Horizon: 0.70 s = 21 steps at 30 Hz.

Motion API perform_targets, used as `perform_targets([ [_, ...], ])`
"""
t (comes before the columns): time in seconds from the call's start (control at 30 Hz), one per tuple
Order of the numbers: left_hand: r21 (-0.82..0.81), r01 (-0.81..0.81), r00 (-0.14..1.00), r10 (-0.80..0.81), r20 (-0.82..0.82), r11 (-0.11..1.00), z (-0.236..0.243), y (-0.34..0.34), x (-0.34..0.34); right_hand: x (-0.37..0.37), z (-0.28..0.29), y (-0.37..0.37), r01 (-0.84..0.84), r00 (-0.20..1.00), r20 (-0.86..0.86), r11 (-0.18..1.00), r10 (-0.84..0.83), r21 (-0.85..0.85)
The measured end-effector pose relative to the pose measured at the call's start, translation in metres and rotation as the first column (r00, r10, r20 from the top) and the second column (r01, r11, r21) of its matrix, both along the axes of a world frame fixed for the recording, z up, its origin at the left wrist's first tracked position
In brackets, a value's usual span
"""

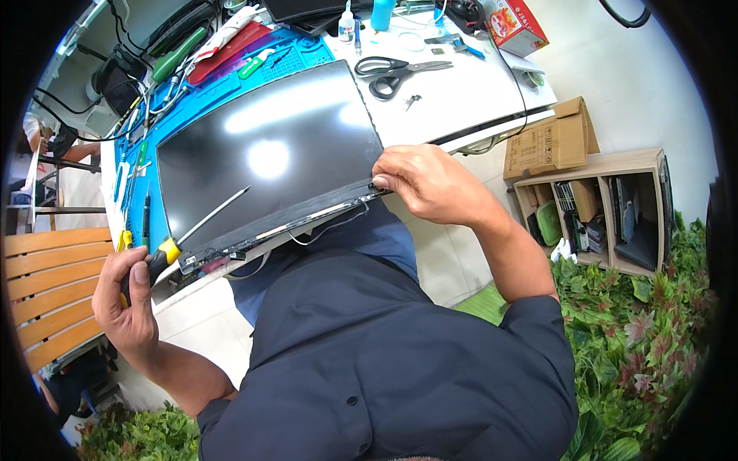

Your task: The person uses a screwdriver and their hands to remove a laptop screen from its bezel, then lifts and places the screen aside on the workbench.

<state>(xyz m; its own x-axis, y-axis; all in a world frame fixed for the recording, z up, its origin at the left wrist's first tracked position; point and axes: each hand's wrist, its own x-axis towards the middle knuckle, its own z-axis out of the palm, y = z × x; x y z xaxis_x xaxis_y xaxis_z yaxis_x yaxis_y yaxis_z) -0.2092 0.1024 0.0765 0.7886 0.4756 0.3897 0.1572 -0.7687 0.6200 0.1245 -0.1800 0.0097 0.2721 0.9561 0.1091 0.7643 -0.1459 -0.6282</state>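
A laptop screen (261, 146) lies tilted on the blue work mat (157, 223), its bezel off along the near edge, where a thin cable (330, 230) hangs down. My left hand (131, 300) is closed round the black and yellow handle of a screwdriver (211, 217), whose shaft points up to the right over the screen's lower left part. At the screen's near right corner, my right hand (423, 180) is closed, with thumb and fingertips pinched on the corner. Whether a small part sits between those fingertips, I cannot make out.
Black-handled scissors (392, 75) lie on the white table (477, 92) beyond the screen, near a small bottle (347, 27) and a red box (515, 27). Several tools, including a green-handled screwdriver (177, 58), lie at left. A cardboard box (550, 142) tops a wooden shelf (653, 184).
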Motion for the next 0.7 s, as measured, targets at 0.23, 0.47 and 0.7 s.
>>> perform_targets([
  [0.23,-0.038,-0.105,0.993,0.107,0.041,0.994,-0.013,0.001,-0.027,-0.004,0.017,0.01,0.144,0.981,-0.107,0.98,-0.16,-0.139],
  [0.47,-0.158,-0.155,0.981,0.17,0.09,0.975,-0.02,0.004,-0.043,-0.001,0.018,0.012,0.149,0.979,-0.11,0.972,-0.171,-0.184],
  [0.7,-0.163,-0.226,0.965,0.243,0.094,0.961,-0.03,0.009,-0.051,0.007,0.033,0.012,0.001,0.994,-0.106,0.952,-0.035,-0.305],
])
